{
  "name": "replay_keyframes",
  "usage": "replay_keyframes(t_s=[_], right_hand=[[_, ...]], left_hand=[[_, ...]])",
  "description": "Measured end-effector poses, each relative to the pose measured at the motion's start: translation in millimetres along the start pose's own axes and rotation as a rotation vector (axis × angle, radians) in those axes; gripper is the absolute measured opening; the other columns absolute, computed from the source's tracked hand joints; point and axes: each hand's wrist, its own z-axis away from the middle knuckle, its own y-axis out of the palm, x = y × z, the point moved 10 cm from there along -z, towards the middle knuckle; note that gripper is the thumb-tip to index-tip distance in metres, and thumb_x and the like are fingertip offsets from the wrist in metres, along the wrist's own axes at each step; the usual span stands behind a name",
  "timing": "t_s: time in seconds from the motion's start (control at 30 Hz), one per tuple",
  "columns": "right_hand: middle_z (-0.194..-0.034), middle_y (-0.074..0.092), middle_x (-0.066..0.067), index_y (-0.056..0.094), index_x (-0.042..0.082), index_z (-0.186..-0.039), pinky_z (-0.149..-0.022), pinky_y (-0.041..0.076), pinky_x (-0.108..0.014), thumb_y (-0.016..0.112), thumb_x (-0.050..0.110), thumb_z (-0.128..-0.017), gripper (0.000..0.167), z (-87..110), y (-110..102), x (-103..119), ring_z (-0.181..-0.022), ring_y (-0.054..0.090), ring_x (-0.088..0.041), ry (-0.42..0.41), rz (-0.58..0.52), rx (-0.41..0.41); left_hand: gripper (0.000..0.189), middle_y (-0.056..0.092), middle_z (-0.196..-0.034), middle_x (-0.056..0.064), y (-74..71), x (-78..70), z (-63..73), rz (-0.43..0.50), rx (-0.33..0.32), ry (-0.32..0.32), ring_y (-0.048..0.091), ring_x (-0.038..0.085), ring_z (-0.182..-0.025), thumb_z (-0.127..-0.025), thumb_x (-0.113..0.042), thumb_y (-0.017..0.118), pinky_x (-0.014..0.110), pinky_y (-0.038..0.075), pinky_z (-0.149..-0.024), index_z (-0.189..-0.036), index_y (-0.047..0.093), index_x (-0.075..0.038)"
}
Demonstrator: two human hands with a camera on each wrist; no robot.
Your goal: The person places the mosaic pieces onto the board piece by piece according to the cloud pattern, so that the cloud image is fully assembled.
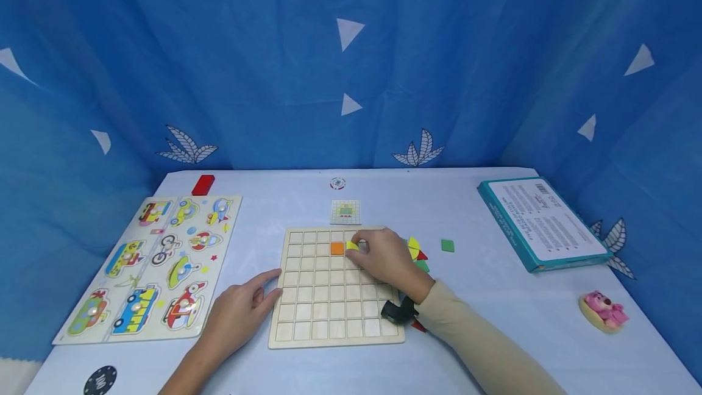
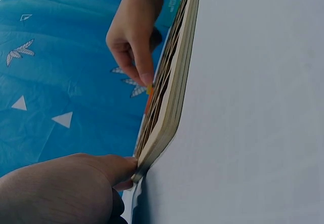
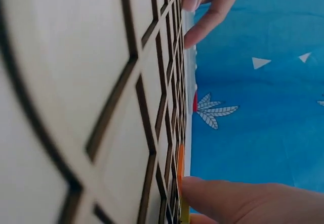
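The grip of my right hand pinches a small yellow piece just right of the orange square tile on the pale wooden gridded board; my left hand, fingers parted, touches its left edge.

A vehicle peg puzzle lies left, a red block just beyond it, a black 100 poker chip nearer; at right, a teal box and pink figurine, possibly a bear.

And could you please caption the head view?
Left hand touching a pale wooden grid board, right hand pinching a flat yellow piece beside an orange square tile.
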Motion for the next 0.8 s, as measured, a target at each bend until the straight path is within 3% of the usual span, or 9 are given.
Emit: replay_keyframes(t_s=[0.63,0.8], right_hand=[[-0.049,0.041,0.013,0.080,0.021,-0.109,-0.049,0.032,-0.027,0.079,0.045,-0.088,0.031,2.1,4.3,0.0,-0.052,0.041,-0.007,-0.029,0.041,-0.037],[-0.052,0.047,0.015,0.081,0.021,-0.105,-0.057,0.039,-0.026,0.080,0.040,-0.089,0.024,4.4,1.6,0.7,-0.056,0.048,-0.005,-0.043,0.035,-0.058]], left_hand=[[0.036,0.038,-0.053,-0.016,-1.3,-1.6,0.6,-0.002,-0.009,0.009,0.032,0.003,-0.045,-0.094,-0.030,0.077,0.024,0.028,-0.046,-0.127,0.073,-0.017],[0.036,0.038,-0.053,-0.016,-1.0,-1.7,0.3,-0.006,-0.006,0.009,0.032,0.003,-0.045,-0.094,-0.030,0.077,0.025,0.028,-0.047,-0.127,0.072,-0.017]])
